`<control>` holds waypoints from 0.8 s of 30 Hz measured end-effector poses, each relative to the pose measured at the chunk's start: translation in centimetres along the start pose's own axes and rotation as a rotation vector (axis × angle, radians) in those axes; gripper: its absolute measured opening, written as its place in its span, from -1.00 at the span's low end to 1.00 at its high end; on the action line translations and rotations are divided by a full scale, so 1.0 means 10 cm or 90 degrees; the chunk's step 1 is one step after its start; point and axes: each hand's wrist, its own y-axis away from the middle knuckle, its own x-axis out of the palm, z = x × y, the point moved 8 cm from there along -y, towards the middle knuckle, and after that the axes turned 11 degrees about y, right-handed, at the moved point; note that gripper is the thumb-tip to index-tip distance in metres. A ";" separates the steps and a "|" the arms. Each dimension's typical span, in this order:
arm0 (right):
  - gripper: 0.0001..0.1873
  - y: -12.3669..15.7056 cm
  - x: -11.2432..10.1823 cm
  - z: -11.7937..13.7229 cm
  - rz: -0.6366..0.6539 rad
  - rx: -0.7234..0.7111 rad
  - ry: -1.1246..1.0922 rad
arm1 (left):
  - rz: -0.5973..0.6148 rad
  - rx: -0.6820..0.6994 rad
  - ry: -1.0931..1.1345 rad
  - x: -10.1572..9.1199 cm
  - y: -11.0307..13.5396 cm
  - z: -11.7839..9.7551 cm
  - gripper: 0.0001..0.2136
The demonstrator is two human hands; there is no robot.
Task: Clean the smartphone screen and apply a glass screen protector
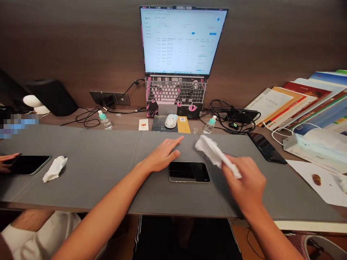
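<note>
My left hand [162, 154] lies flat and open on the grey desk mat [108, 169], its fingers stretched out just behind a dark-screened phone [189, 172] that lies face up on the mat. My right hand [248, 178] is closed around a crumpled white tissue [214, 153], held a little above the mat to the right of the phone. The tissue sticks up and to the left out of my fist. This hand is slightly blurred.
An open laptop [177, 92] with a lit screen stands at the back, with a mouse [171, 121] and two small bottles [105, 121] [210, 125] before it. A second phone [267, 147], cables and stacked folders [303, 101] lie right. Another person's hand [7, 162], phone [28, 164] and tissue [55, 168] are left.
</note>
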 end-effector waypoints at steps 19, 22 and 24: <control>0.09 0.66 0.76 0.35 0.445 -0.430 0.219 | 0.030 -0.062 -0.094 -0.11 0.01 0.11 -0.34; 0.21 0.81 0.73 0.33 0.395 -0.424 0.238 | 0.040 -0.071 -0.083 -0.11 0.01 0.11 -0.38; 0.21 0.85 0.75 0.36 0.382 -0.411 0.243 | 0.028 -0.068 -0.082 -0.13 0.00 0.10 -0.41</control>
